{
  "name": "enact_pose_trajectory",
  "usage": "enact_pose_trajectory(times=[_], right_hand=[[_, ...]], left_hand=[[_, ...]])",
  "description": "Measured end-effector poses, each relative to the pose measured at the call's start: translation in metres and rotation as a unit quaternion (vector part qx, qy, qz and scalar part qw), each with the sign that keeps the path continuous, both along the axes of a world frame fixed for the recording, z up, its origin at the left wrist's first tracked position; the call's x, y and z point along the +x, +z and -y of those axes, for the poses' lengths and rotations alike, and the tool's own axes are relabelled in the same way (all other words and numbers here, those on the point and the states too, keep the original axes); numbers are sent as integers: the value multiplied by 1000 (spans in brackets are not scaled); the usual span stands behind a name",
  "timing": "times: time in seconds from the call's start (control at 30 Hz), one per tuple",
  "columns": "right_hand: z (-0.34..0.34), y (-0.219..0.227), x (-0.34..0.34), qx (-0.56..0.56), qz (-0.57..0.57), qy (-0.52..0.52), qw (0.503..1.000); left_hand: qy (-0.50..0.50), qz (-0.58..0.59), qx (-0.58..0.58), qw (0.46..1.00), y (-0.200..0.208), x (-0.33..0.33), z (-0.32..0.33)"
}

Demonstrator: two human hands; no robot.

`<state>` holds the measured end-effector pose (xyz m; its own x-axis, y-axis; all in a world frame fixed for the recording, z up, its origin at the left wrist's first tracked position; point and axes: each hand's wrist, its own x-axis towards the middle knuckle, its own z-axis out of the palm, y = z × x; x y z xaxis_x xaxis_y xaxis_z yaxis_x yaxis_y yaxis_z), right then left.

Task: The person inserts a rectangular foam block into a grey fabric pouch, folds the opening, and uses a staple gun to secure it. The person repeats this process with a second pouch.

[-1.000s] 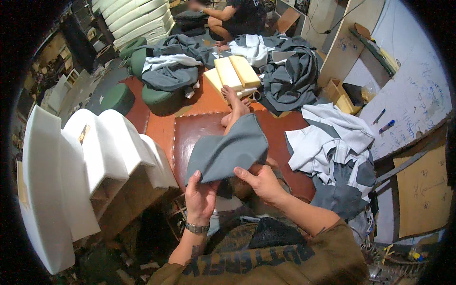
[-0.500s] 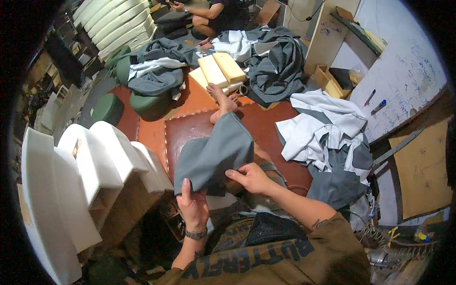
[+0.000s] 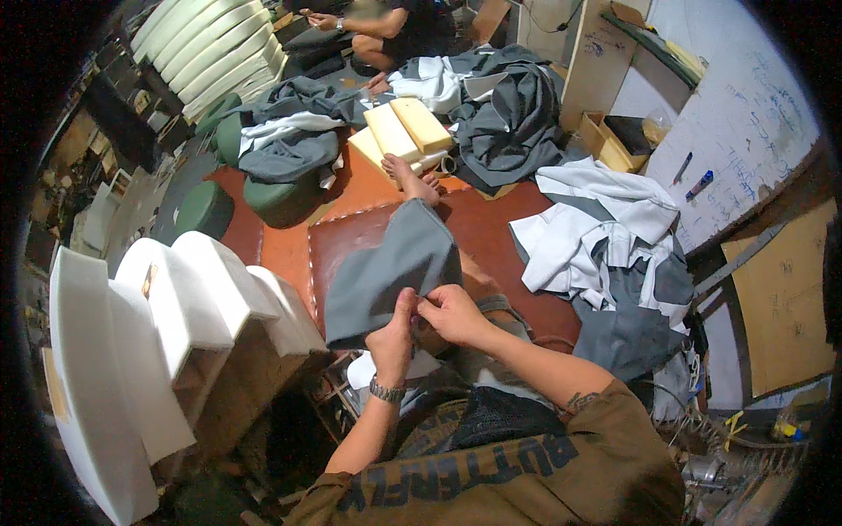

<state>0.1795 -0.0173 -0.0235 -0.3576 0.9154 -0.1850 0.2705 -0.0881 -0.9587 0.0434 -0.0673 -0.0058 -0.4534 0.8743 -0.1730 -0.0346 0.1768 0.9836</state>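
Note:
A grey sewn fabric cover [image 3: 381,276] hangs over my lap, its upper end standing up in front of my bare feet. My left hand [image 3: 393,337] pinches its near edge, thumb pointing up. Close beside it, my right hand [image 3: 452,317] grips the same edge between thumb and bent fingers. The two hands almost touch. Fingertips behind the fabric are hidden.
White padded foam-covered pieces [image 3: 189,307] stand at my left. Grey and white fabric covers [image 3: 605,232] lie heaped at the right, more [image 3: 509,114] farther back. Yellow foam blocks [image 3: 408,127] rest beyond my feet, near green round cushions [image 3: 279,200]. Another person [image 3: 381,35] sits at the back.
My left hand has moved right and up along the fabric's edge to meet my right hand. The right hand has shifted slightly, and the cover's upper end has tipped a little left.

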Motion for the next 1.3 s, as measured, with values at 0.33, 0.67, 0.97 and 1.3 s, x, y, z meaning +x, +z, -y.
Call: enact_pose_trajectory(times=[0.33,0.67,0.97,1.3], right_hand=[[-49,23,57,281,-112,-168,938],[-127,-7,46,329,-153,52,930],[-190,-18,47,64,-219,-2,974],[-209,-26,16,-36,-291,-15,956]], left_hand=[[17,-128,24,991,-25,-28,-28],[-16,-185,-82,979,-25,-55,-48],[-36,-164,-91,982,-53,-79,-63],[-80,-75,122,986,-77,-93,-48]])
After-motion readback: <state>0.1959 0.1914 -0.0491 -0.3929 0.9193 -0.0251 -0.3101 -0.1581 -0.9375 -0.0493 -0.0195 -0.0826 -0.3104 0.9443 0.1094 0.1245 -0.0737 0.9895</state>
